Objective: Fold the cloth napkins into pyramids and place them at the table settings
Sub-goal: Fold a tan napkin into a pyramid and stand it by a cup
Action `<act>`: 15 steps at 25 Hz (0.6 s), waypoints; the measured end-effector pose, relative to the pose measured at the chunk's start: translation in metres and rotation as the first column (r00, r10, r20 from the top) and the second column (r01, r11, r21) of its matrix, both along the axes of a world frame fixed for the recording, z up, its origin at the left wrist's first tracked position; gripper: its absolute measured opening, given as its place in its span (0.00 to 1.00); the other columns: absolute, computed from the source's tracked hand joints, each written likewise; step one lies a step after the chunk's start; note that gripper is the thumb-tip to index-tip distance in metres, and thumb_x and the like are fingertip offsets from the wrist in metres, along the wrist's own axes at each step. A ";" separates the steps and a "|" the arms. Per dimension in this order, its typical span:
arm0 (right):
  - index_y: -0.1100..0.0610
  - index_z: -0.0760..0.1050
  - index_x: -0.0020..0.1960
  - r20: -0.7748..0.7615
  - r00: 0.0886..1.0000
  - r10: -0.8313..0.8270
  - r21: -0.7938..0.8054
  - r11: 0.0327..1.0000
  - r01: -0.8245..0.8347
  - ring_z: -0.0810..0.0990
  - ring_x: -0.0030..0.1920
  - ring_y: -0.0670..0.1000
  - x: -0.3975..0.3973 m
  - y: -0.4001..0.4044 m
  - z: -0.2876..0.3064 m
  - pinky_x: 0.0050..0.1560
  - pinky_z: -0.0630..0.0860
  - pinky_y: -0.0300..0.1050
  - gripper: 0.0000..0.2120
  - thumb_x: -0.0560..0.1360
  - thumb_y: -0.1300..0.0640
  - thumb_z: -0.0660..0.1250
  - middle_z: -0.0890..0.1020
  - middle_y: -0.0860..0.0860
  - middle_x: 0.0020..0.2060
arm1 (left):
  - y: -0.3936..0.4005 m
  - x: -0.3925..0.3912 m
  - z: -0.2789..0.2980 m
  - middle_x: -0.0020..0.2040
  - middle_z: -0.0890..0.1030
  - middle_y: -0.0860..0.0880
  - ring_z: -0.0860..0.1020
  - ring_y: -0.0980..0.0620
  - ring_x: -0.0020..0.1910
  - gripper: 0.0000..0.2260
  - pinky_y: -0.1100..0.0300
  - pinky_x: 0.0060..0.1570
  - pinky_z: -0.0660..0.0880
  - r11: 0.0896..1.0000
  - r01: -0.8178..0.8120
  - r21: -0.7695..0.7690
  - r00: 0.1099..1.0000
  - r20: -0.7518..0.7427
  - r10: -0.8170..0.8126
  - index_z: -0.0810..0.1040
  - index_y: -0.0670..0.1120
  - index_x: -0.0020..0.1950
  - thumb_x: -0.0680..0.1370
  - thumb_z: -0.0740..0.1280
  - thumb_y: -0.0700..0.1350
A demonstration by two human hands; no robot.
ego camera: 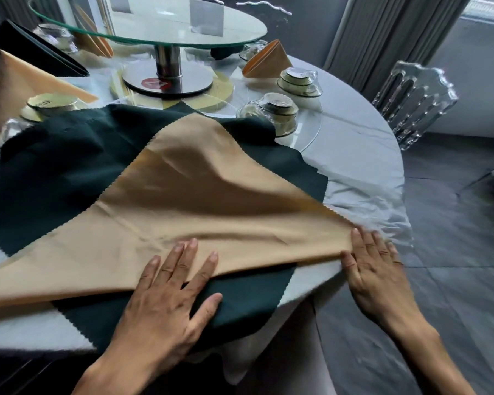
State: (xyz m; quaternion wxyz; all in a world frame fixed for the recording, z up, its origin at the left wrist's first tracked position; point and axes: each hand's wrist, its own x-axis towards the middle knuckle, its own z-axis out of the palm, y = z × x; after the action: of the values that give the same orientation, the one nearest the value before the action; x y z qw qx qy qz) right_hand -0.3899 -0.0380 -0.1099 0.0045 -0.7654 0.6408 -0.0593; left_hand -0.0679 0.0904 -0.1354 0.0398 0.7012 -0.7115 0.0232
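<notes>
A tan napkin (200, 195) lies folded into a triangle on top of a dark green napkin (54, 166) spread over the white tablecloth. My left hand (166, 297) presses flat with spread fingers on the tan napkin's near folded edge, thumb on the green cloth. My right hand (374, 266) rests at the tan napkin's right corner near the table's edge, thumb against the cloth; whether it pinches the corner is unclear. A folded tan pyramid (268, 62) stands at the far right. A dark green pyramid (37, 49) and another tan pyramid (20, 81) stand at the far left.
A glass turntable (154, 21) on a steel post (169, 61) fills the table's middle. Wrapped stacks of bowls (297, 79) (277, 109) (49, 105) sit at the settings. A clear chair (414, 101) stands right of the table, over grey floor (454, 252).
</notes>
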 end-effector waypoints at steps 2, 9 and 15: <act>0.59 0.57 0.78 0.057 0.991 0.119 -0.151 0.982 -0.110 0.53 0.77 0.51 0.042 0.016 0.003 0.76 0.48 0.50 0.37 0.80 0.37 0.35 0.57 0.56 0.78 | 0.000 -0.001 0.002 0.78 0.62 0.47 0.61 0.48 0.77 0.29 0.49 0.71 0.54 1.000 -0.004 0.001 1.000 -0.003 0.004 0.61 0.56 0.79 0.81 0.43 0.65; 0.57 0.71 0.72 0.008 0.879 0.476 -0.126 0.873 -0.472 0.68 0.73 0.53 0.160 0.059 -0.021 0.68 0.59 0.50 0.33 0.83 0.41 0.38 0.71 0.54 0.72 | 0.001 -0.002 0.007 0.78 0.63 0.47 0.62 0.47 0.76 0.28 0.49 0.69 0.55 1.000 0.017 0.009 0.999 -0.033 -0.017 0.62 0.55 0.78 0.80 0.50 0.63; 0.59 0.69 0.73 0.004 0.882 0.471 -0.157 0.872 -0.464 0.62 0.73 0.51 0.161 0.059 -0.029 0.72 0.53 0.48 0.34 0.82 0.40 0.40 0.69 0.54 0.73 | 0.063 0.150 0.017 0.77 0.33 0.61 0.31 0.64 0.75 0.41 0.59 0.75 0.32 0.948 -0.306 0.093 0.937 -0.149 0.317 0.36 0.64 0.76 0.65 0.27 0.78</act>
State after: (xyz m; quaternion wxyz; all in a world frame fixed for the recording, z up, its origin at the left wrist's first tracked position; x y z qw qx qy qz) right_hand -0.2289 0.0209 -0.1390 -0.0257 -0.8942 0.4302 -0.1211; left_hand 0.0824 0.1529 -0.1185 0.0691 0.8054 -0.5863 -0.0523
